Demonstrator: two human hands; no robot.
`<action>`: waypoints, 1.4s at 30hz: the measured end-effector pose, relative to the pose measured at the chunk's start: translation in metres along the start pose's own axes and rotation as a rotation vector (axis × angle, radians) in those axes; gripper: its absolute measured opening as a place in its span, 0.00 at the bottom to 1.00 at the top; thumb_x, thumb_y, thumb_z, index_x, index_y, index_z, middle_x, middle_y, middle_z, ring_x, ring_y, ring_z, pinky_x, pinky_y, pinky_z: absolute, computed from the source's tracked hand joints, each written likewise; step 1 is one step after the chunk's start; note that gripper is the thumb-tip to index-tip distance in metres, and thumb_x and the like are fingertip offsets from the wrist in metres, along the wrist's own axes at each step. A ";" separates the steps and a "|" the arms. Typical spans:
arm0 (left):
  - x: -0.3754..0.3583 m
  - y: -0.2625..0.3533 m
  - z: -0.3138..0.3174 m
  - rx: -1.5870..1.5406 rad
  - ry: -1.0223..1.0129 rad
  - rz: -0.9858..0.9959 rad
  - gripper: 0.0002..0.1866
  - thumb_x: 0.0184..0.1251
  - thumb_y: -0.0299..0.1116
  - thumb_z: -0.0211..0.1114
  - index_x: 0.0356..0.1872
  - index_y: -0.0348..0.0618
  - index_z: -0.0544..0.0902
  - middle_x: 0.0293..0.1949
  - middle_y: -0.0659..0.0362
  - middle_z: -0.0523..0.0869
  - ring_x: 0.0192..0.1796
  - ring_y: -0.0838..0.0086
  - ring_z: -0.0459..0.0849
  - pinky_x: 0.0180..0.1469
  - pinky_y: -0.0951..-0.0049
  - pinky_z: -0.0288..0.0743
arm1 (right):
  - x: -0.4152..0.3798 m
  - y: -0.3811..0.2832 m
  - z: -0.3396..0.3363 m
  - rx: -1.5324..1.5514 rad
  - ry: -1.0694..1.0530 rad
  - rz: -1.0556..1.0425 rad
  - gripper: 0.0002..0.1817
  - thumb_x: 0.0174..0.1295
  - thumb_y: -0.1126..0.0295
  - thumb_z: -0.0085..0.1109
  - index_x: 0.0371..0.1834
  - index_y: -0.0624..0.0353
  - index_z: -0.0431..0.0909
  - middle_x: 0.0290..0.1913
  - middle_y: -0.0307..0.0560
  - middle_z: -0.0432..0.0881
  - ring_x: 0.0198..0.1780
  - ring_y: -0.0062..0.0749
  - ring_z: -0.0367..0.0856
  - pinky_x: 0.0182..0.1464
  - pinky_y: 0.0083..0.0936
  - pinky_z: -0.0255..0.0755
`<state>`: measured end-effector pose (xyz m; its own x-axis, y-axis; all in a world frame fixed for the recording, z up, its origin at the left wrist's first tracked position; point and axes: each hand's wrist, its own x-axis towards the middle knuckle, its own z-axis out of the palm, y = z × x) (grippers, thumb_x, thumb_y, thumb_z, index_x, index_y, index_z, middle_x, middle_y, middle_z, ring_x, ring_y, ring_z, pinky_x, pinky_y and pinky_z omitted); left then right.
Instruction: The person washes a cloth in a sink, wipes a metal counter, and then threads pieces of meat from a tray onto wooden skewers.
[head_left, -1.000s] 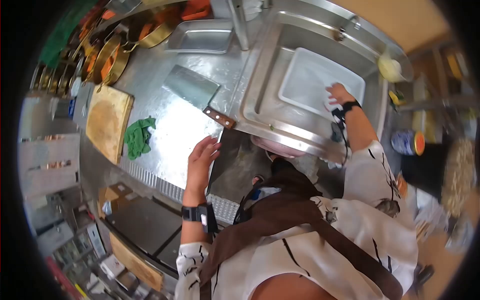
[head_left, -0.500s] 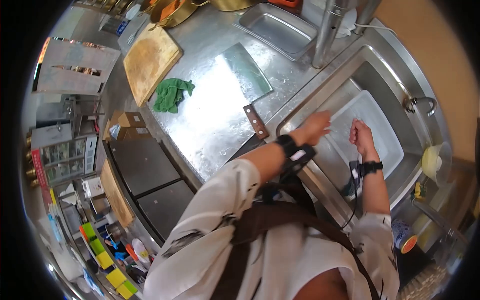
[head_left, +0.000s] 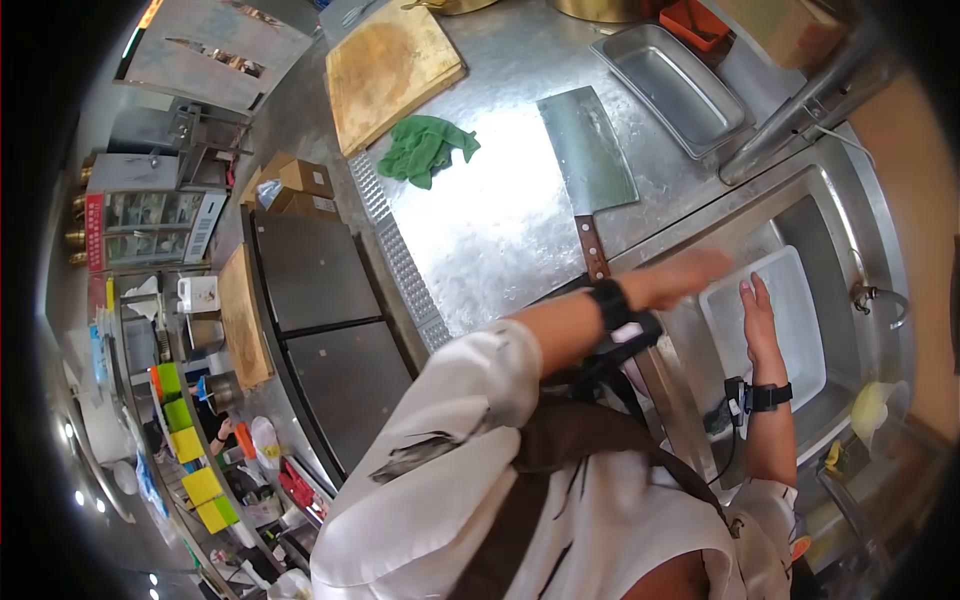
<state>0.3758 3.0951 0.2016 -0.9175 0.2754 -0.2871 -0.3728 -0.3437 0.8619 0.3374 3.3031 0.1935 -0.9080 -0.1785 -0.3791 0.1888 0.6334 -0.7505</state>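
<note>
My left hand (head_left: pixel 688 278), blurred by motion, reaches over the near rim of the sink (head_left: pixel 690 345) with its fingers stretched out and nothing visible in it. Beside it, my right hand (head_left: pixel 760 318) is raised with straight fingers, open, above a white plastic tub (head_left: pixel 800 340) standing in the sink. The two hands are apart. A dark wrist strap sits on each forearm. On the steel counter (head_left: pixel 480 240), closest to my left arm, lies a cleaver (head_left: pixel 590 165), its wooden handle pointing toward me.
A green cloth (head_left: pixel 425 148) lies by a wooden cutting board (head_left: pixel 395 70). A steel tray (head_left: pixel 675 90) is at the back, near a metal pipe (head_left: pixel 790 125). The faucet (head_left: pixel 878 295) rises at the sink's right side. Cardboard boxes (head_left: pixel 300 185) and dark-topped cabinets (head_left: pixel 300 270) stand left.
My right hand's curled fingers have straightened. My left hand has shifted and its fingers stretch out. The view has turned, moving the counter and sink rightward in the picture.
</note>
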 end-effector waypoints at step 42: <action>-0.467 0.089 -0.192 0.101 1.321 0.258 0.07 0.65 0.25 0.60 0.41 0.39 0.71 0.24 0.63 0.74 0.20 0.81 0.71 0.21 0.79 0.68 | 0.031 -0.379 0.410 -0.660 -0.190 -1.251 0.27 0.61 0.53 0.53 0.64 0.42 0.68 0.71 0.46 0.58 0.73 0.53 0.50 0.64 0.60 0.50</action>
<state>0.7447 2.7637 0.3324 -0.4266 -0.8696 -0.2487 -0.2118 -0.1713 0.9622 0.3908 2.7482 0.2442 -0.2707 -0.9352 0.2281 -0.9397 0.2053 -0.2737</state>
